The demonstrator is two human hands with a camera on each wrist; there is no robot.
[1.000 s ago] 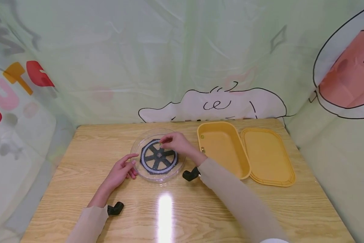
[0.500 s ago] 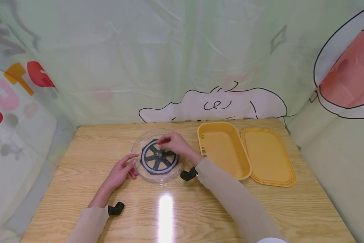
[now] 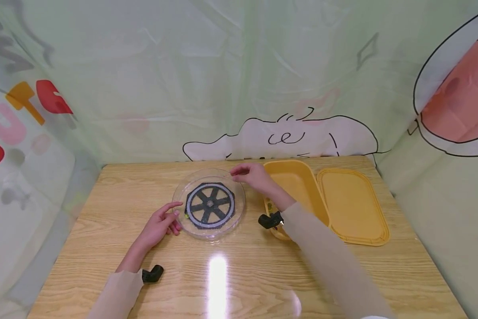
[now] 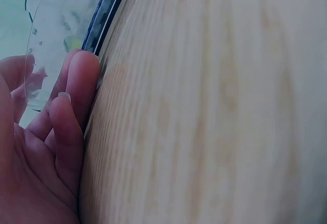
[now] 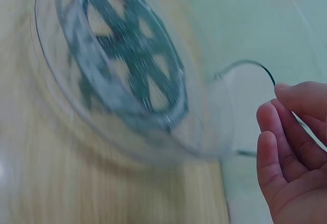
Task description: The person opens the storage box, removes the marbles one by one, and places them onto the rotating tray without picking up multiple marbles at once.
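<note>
A round clear plastic dish (image 3: 239, 212) stands on the table, with a black six-spoked wheel shape (image 3: 211, 193) ringed in pale grey at its middle. Beside the left edge of that wheel shape lies a small yellow-green piece (image 3: 187, 216), too small to tell its kind. My left hand (image 3: 156, 228) rests on the table with relaxed fingers, fingertips at the dish's left rim. Over the dish's far right rim, my right hand (image 3: 256, 178) hovers with fingers loosely bent. In the right wrist view, nothing shows between the right thumb (image 5: 301, 97) and fingers.
Right of the dish stands a yellow box (image 3: 302, 181); several small yellowish pieces (image 3: 270, 206) lie along its left side, partly behind my right forearm. Its yellow lid (image 3: 354, 206) lies flat beside it. A printed curtain (image 3: 143, 88) hangs behind the wooden table (image 3: 123, 186).
My right hand has left the dish's middle, moving right toward the yellow box. The small piece seen near the wheel's hub half a second ago now shows at its left edge. My left hand stays put.
</note>
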